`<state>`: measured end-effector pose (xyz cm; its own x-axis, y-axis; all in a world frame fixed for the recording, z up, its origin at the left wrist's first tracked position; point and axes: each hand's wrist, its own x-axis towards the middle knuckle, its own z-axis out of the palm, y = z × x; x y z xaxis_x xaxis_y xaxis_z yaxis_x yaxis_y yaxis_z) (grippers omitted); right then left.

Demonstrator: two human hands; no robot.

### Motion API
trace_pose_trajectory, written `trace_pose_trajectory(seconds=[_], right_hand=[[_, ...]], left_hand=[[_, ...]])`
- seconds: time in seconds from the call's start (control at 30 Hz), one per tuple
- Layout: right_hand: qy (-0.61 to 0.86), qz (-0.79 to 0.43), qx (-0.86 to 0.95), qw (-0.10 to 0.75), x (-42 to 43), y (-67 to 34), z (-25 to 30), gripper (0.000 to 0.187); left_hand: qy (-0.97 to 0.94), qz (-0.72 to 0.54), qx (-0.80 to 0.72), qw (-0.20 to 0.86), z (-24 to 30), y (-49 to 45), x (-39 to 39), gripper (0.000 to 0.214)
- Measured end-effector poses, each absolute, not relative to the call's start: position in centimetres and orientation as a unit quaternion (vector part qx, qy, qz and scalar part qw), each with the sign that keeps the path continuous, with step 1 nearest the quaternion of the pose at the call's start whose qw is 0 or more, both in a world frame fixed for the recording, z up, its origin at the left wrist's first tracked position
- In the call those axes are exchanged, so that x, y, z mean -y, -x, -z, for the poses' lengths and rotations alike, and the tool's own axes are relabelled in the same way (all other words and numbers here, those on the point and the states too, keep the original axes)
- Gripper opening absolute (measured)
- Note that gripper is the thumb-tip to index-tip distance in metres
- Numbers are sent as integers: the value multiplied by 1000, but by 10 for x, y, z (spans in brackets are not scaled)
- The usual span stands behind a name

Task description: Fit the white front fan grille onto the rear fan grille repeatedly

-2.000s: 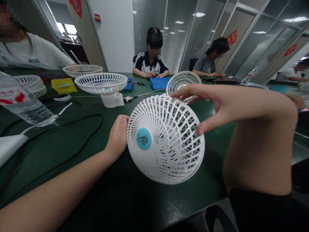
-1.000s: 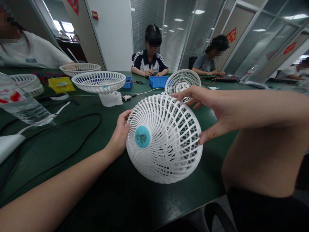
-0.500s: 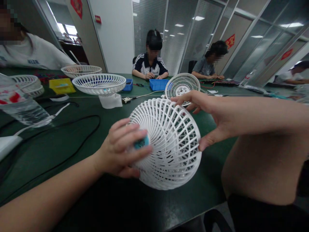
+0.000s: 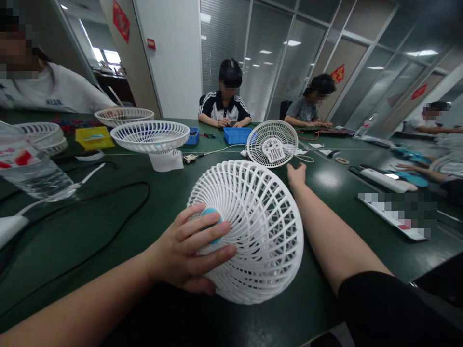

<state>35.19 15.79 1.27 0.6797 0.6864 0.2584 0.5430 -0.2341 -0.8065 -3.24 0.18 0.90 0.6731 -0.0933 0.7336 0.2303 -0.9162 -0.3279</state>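
A white fan guard (image 4: 249, 231) with curved ribs and a light-blue centre cap (image 4: 212, 225) stands tilted on the green table. My left hand (image 4: 200, 243) grips it from the left, with fingers spread across the cap and nearby ribs. Beyond its right rim, my right hand (image 4: 297, 174) reaches forward with thumb and fingers apart, holding nothing that I can see. Just past those fingertips, a second round white fan grille (image 4: 272, 143) with a slotted centre plate leans upright. Whether my fingers touch it I cannot tell.
Another white grille (image 4: 150, 136) rests on a white stand at the back left. Blue trays (image 4: 237, 135) and a yellow tray (image 4: 94, 139) lie farther back. A water bottle (image 4: 39, 168) and black cable (image 4: 123, 231) are at left. Co-workers sit around the table.
My right hand has let go of the guard's right rim and moved forward near the rear grille. My left hand stays on the guard, which appears slightly lower in view.
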Motion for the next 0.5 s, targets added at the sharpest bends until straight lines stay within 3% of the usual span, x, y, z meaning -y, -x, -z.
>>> trace_pose_trajectory(seconds=[0.23,0.5], right_hand=[[786,-118,417,440,-205,-366,8,39],[732,-141,513,427,-185,-352,24,33]], left_hand=[[895,414,46,158,-11,33,-2,46],[886,401,72,222,-7,31,3,46]])
